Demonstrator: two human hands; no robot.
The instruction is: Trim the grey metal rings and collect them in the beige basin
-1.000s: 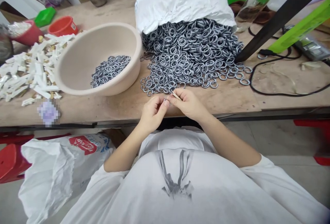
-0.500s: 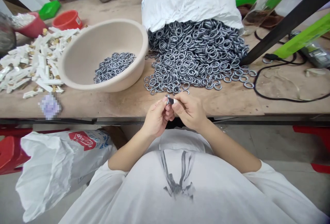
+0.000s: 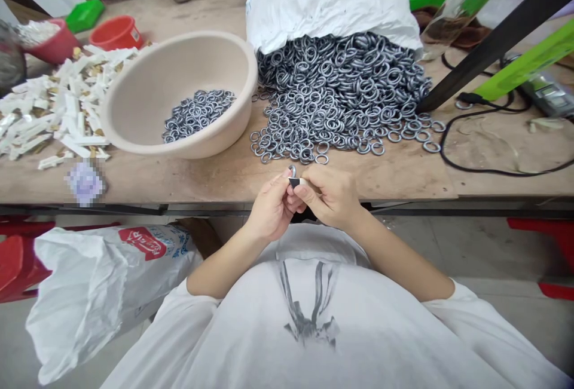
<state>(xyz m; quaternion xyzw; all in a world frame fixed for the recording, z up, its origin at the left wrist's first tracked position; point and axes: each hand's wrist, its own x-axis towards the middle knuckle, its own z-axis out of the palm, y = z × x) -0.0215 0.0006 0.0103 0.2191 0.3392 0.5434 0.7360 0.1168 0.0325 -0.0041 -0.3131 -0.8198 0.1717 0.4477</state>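
My left hand (image 3: 270,207) pinches a grey ring (image 3: 293,170) between thumb and fingers, just in front of the table edge. Against that ring, my right hand (image 3: 335,195) grips a small flat black piece (image 3: 294,182) with a pale edge; its exact kind is too small to make out. Both hands are close together, fingertips almost touching. Beyond them lies a big heap of similar grey rings (image 3: 341,96), spilling from a white sack (image 3: 332,6). To the left, a beige basin (image 3: 134,108) holds a smaller batch of rings (image 3: 200,113).
White strips (image 3: 76,108) are piled left of the basin, near a red bowl (image 3: 115,33). A black post (image 3: 493,39) and a black cable (image 3: 488,169) are on the right. An open white bag (image 3: 85,281) stands below the table at left.
The black piece has turned at the ring, so its flat dark face shows more now. My right fingers have shifted slightly; the ring stays in my left hand.
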